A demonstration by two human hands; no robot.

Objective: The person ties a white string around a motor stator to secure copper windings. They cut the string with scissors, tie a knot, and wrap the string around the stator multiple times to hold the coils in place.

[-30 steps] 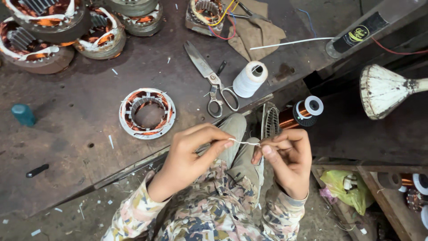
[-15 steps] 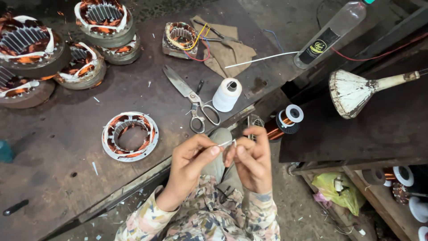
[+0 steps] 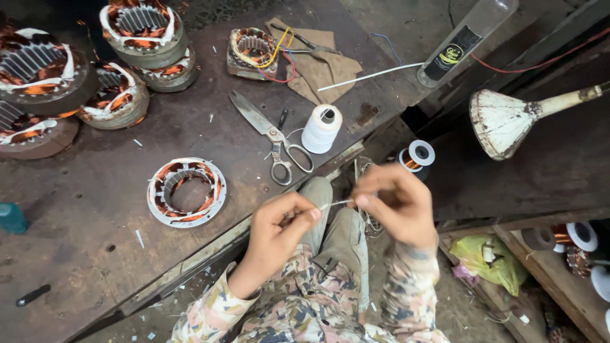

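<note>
Head view: a thin white thread (image 3: 335,204) runs taut between both hands, just off the bench edge above the lap. The left hand (image 3: 279,232) pinches one end between thumb and forefinger; the right hand (image 3: 394,206) closes its fingertips on the other. Beyond the grip lie scissors (image 3: 273,136), a thread spool (image 3: 321,128) and a wound stator (image 3: 187,192). The thread looks fine enough that a hard pull could snap it, or slack fingertips could let it slip.
</note>
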